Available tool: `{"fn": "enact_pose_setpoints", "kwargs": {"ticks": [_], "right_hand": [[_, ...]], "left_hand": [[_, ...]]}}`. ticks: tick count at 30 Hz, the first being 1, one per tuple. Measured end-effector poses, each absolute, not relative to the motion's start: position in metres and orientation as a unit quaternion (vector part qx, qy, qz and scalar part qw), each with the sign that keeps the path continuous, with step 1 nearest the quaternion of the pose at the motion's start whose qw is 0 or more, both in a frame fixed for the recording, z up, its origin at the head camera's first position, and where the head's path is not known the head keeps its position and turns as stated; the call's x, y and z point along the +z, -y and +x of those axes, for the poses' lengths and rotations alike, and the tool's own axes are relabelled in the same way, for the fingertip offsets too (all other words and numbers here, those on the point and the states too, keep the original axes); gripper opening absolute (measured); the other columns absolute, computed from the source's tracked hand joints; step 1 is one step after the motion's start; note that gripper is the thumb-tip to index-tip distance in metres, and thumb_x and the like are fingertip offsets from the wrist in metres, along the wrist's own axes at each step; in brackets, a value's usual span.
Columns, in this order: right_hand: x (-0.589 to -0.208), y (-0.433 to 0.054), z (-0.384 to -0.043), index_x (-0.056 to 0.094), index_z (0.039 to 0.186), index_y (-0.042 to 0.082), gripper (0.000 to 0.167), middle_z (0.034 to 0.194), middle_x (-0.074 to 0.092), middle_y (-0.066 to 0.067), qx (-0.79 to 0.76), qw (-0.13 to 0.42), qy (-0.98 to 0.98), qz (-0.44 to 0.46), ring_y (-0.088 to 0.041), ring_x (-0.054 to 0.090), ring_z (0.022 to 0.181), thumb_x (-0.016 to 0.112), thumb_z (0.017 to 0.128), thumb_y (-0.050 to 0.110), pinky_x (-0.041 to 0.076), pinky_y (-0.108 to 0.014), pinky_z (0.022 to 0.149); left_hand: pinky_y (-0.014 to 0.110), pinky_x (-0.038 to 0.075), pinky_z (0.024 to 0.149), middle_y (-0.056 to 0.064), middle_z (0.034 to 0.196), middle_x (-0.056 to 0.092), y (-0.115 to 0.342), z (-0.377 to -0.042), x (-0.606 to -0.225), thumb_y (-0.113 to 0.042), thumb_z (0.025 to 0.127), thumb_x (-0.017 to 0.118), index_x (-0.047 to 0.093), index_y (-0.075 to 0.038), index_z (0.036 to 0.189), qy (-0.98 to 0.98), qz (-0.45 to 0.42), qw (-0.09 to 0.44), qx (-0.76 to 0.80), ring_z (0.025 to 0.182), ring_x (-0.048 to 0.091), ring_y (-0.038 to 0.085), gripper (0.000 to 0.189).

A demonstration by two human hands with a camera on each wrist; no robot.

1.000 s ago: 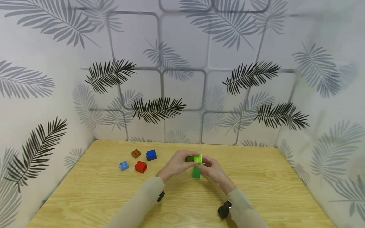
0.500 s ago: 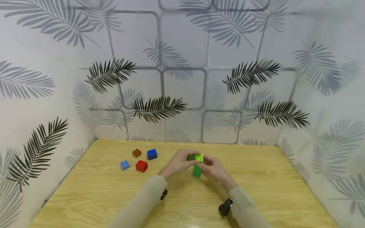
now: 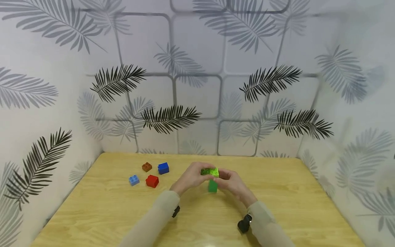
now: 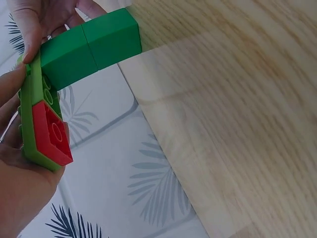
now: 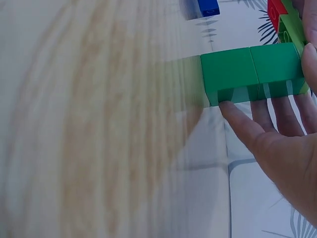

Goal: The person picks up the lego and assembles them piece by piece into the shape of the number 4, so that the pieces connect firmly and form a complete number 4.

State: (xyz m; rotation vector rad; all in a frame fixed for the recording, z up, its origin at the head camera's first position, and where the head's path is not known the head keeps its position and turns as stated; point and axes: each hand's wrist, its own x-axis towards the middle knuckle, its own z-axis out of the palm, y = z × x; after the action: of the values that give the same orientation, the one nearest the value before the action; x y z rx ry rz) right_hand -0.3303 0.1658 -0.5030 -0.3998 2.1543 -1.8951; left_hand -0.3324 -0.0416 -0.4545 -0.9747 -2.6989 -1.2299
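Observation:
Two dark green toy bricks (image 3: 212,186) stand stacked on the table as a small tower. On top sits light green brickwork (image 3: 214,172) that overhangs to the left, with a red brick (image 4: 47,133) fixed under the overhang, as the left wrist view shows. My left hand (image 3: 192,176) grips the overhanging light green part between thumb and fingers. The right hand (image 3: 234,185) holds the tower's top from the other side; in the right wrist view its fingers (image 5: 242,124) lie along the dark green bricks. My hands partly hide the joint.
Left of my hands lie a red brick (image 3: 152,181), a dark blue brick (image 3: 163,168), a light blue brick (image 3: 134,180) and a brown brick (image 3: 147,167). Leaf-patterned walls (image 3: 197,96) rise behind and beside the wooden table (image 3: 277,199).

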Motion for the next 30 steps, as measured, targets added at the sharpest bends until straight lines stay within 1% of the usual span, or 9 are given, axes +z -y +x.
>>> {"fn": "enact_pose_setpoints", "kwargs": {"ticks": [3,6,14,18,23,30], "right_hand": [[-0.504,-0.167,-0.329,0.054,0.139,0.004,0.053,0.131,0.062,-0.014,-0.649,0.127,-0.737,-0.141,-0.017,0.063,0.109,0.071,0.092,0.020,0.055,-0.033,0.088],[-0.504,-0.168,-0.328,0.053,0.140,0.003,0.053,0.130,0.062,-0.013,-0.656,0.130,-0.730,-0.143,-0.015,0.063,0.107,0.071,0.091,0.018,0.055,-0.030,0.087],[-0.502,-0.168,-0.330,0.052,0.141,0.002,0.054,0.133,0.060,-0.016,-0.661,0.129,-0.725,-0.143,-0.017,0.063,0.110,0.070,0.092,0.017,0.054,-0.034,0.092],[-0.503,-0.168,-0.331,0.051,0.141,0.003,0.055,0.135,0.058,-0.017,-0.661,0.133,-0.725,-0.144,-0.018,0.062,0.112,0.070,0.092,0.017,0.054,-0.034,0.093],[-0.505,-0.167,-0.332,0.052,0.141,0.002,0.054,0.134,0.059,-0.017,-0.662,0.133,-0.724,-0.139,-0.018,0.062,0.111,0.070,0.091,0.015,0.054,-0.031,0.090],[-0.503,-0.166,-0.332,0.053,0.140,0.003,0.054,0.133,0.060,-0.016,-0.663,0.129,-0.725,-0.133,-0.017,0.063,0.109,0.072,0.090,0.017,0.055,-0.031,0.088]], "left_hand": [[0.027,0.052,0.085,-0.001,0.116,0.070,0.042,-0.331,-0.457,-0.016,0.091,0.071,0.070,-0.016,0.121,0.863,-0.316,0.011,-0.393,0.099,0.063,0.011,0.029],[0.026,0.052,0.085,0.001,0.118,0.070,0.040,-0.329,-0.457,-0.016,0.091,0.071,0.069,-0.015,0.122,0.865,-0.316,0.012,-0.390,0.101,0.064,0.011,0.030],[0.027,0.053,0.086,0.003,0.120,0.069,0.038,-0.330,-0.451,-0.012,0.089,0.073,0.070,-0.013,0.122,0.869,-0.309,0.016,-0.386,0.105,0.064,0.015,0.033],[0.024,0.053,0.083,0.004,0.118,0.070,0.038,-0.329,-0.449,-0.011,0.088,0.073,0.070,-0.012,0.120,0.872,-0.308,0.019,-0.380,0.102,0.065,0.014,0.032],[0.023,0.053,0.080,0.003,0.115,0.071,0.038,-0.329,-0.447,-0.011,0.088,0.073,0.071,-0.012,0.119,0.874,-0.313,0.021,-0.371,0.098,0.065,0.012,0.030],[0.027,0.054,0.085,0.002,0.119,0.071,0.038,-0.330,-0.441,-0.015,0.090,0.072,0.071,-0.013,0.121,0.888,-0.308,0.008,-0.341,0.105,0.066,0.015,0.031]]}}
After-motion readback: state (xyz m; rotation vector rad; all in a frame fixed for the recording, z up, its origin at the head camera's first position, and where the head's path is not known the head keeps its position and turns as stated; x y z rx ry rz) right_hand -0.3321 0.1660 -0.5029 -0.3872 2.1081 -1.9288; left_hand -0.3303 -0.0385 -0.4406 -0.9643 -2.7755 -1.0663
